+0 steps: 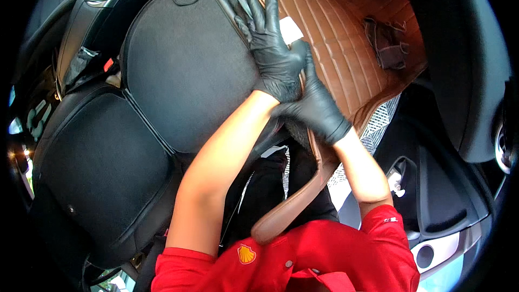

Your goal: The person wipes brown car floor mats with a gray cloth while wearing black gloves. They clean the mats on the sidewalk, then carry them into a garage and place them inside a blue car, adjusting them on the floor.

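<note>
A brown quilted floor mat (338, 48) with raised sides lies in a car footwell, its piped edge running beneath both my black-gloved hands. My left hand (274, 54) rests along that edge with its fingers stretched out and spread, against the mat's dark backing. Just behind it and touching its wrist, my right hand (318, 105) straddles the edge: the thumb points left, while the fingers reach forward, partly hidden at the left hand. A white patch (291, 31) shows on the mat beside the left hand. Toward my chest curls a brown flap (292, 205) of the mat.
Left of the mat is a black car seat with a cushion (189, 65) and backrest (102, 167). A dark crumpled cloth or glove (386, 43) lies on the mat's far right. The door panel (443, 184) stands at the right, above a patterned grey surface (381, 116).
</note>
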Available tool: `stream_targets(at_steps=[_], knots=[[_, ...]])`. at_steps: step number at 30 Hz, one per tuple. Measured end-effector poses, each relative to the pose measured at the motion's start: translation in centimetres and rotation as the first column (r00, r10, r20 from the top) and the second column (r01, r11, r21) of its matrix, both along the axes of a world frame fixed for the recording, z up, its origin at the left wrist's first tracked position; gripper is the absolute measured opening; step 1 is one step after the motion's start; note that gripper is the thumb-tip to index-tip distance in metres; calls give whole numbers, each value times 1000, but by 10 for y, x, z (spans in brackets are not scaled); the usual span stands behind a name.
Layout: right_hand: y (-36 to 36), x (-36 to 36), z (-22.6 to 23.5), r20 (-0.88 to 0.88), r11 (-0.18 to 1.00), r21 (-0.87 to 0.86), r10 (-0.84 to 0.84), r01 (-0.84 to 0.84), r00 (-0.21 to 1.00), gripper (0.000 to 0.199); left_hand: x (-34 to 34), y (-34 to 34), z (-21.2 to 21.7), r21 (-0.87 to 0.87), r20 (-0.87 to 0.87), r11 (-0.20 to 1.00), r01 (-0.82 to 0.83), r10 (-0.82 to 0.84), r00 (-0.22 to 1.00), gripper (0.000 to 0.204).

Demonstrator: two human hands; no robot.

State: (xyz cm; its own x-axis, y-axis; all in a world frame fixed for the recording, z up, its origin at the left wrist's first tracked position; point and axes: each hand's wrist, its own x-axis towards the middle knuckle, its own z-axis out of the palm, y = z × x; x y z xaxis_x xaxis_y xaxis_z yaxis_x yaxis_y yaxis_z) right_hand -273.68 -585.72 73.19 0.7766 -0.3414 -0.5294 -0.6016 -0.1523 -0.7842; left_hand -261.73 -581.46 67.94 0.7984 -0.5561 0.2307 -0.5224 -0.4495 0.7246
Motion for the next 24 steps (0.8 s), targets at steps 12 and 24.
stream_targets(at_steps=[12,24], knots=[[-68,-3,-66,-53,922,378,-67,82,996,40,37,-55,3,86,75,983,162,-169,983,59],[-109,11,-151,-74,988,-106,-118,110,990,40,19,-82,-102,657,214,743,-127,-22,976,89]])
